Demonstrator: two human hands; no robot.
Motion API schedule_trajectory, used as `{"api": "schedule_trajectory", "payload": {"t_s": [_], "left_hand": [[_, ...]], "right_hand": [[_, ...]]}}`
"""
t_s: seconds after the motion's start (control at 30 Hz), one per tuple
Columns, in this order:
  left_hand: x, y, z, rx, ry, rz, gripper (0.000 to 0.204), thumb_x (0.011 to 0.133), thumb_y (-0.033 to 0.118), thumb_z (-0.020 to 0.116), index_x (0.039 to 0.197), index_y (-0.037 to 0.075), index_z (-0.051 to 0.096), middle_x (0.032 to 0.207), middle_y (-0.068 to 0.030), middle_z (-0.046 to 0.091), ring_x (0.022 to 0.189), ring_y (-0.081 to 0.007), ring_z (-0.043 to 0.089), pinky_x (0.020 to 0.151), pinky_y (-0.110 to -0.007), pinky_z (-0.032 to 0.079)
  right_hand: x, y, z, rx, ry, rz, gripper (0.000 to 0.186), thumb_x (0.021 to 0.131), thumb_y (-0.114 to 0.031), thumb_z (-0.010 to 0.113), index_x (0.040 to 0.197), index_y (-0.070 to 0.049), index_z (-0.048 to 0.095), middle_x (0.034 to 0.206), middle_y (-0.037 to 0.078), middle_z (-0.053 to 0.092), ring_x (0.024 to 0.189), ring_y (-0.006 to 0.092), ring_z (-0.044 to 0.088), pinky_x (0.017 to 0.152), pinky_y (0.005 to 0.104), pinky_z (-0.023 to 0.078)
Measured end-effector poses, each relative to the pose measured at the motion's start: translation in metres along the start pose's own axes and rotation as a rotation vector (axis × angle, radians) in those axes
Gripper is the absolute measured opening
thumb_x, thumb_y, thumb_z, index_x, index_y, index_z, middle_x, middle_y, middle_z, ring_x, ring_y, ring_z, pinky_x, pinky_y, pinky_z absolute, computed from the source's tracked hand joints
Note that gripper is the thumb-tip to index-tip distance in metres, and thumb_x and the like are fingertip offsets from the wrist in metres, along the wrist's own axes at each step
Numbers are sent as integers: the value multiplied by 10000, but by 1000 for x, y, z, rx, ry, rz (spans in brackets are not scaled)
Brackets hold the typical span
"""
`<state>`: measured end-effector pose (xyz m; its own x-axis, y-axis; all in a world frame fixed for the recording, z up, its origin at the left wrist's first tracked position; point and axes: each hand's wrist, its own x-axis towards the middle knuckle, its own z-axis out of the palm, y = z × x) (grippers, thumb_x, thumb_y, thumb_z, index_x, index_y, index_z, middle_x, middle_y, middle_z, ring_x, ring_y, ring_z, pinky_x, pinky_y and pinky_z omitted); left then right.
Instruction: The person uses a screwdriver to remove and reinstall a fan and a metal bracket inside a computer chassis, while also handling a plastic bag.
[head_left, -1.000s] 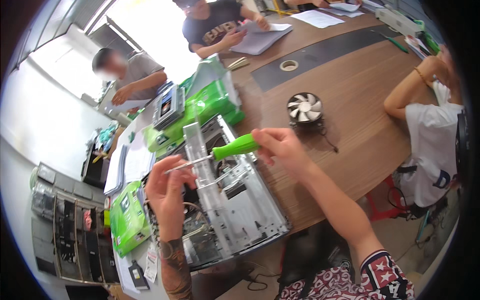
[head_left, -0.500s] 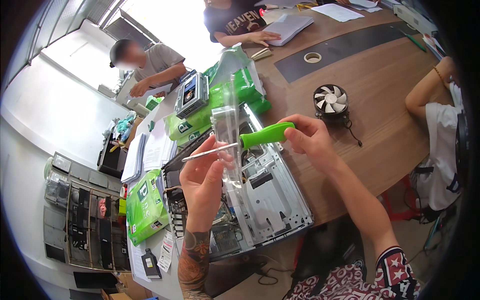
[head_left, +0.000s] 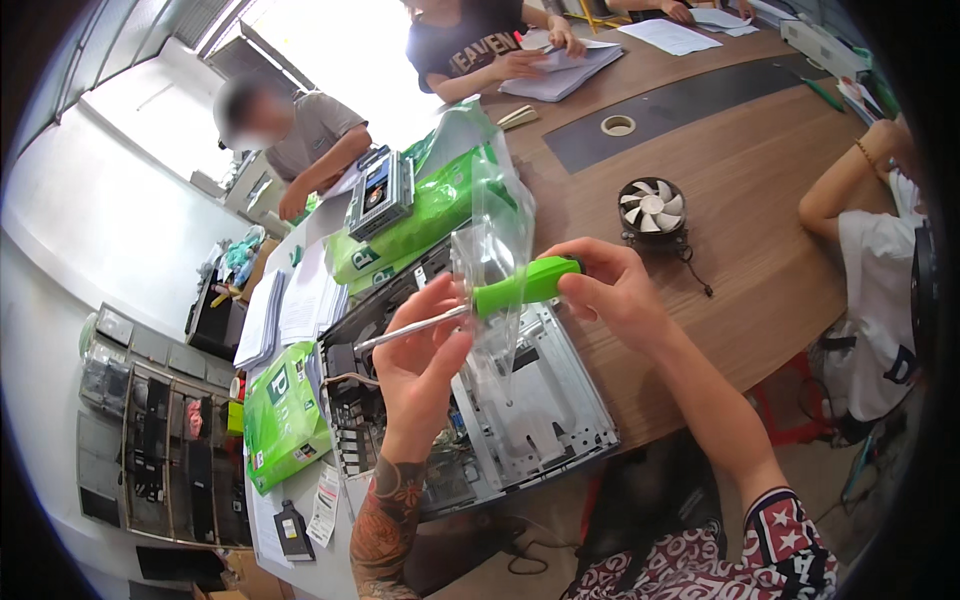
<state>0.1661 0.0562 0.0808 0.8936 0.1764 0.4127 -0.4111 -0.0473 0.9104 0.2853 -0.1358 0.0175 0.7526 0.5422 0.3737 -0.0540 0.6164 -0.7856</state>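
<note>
A screwdriver (head_left: 540,281) with a bright green handle and a metal shaft is held level above an opened computer case (head_left: 545,385). At the handle's end, my right hand (head_left: 622,292) grips it between thumb and fingers. A crumpled clear plastic wrapper (head_left: 500,205) hangs around the handle's front part and trails above and below it. My left hand (head_left: 425,365) pinches the wrapper where handle meets shaft, and the shaft sticks out leftward past its fingers. Drive bays and metal plates show inside the case, partly hidden by my hands.
A cooling fan (head_left: 652,208) with a cable lies to the right, near a tape roll (head_left: 618,126). Behind the case, a metal drive unit (head_left: 382,195) rests on green paper packs (head_left: 440,205). Paper stacks (head_left: 258,318) stand at left. Other people sit around the table.
The wrapper has slid right along the screwdriver, from its shaft onto the handle's front. My left hand has shifted slightly right and down. A person across the table now handles sheets with both hands.
</note>
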Motion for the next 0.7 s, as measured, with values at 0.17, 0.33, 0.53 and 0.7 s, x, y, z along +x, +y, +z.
{"api": "schedule_trajectory", "payload": {"t_s": [0.17,0.33,0.53,0.7], "left_hand": [[7,9,-42,183,205,271,660,894,282,579,1420,-67,386,1316,-216,527,1097,-268,579,966,-400,442],[13,8,-48,306,283,260,499,911,213,518,1323,-67,494,1239,-177,551,1009,-200,584,920,-345,432],[8,5,-30,521,89,212,357,904,159,550,1196,-44,583,1182,-116,558,929,-165,591,858,-305,448],[7,0,-24,475,-29,247,297,909,140,544,1126,-53,608,1187,-110,545,922,-166,579,848,-307,450]], "right_hand": [[6,-42,-22,-100,90,-70,334,886,-136,723,1182,-10,630,797,2,623,584,32,468,493,206,362],[2,-193,-47,-1226,-91,-120,285,825,-130,762,1097,-89,688,821,19,629,710,88,560,625,251,457],[15,-248,-65,-1854,-431,122,282,745,-13,733,1021,-51,689,861,52,622,726,178,602,648,283,489],[8,-242,-64,-2078,-508,322,293,717,42,672,997,-40,694,949,121,673,858,302,647,759,382,522]]}}
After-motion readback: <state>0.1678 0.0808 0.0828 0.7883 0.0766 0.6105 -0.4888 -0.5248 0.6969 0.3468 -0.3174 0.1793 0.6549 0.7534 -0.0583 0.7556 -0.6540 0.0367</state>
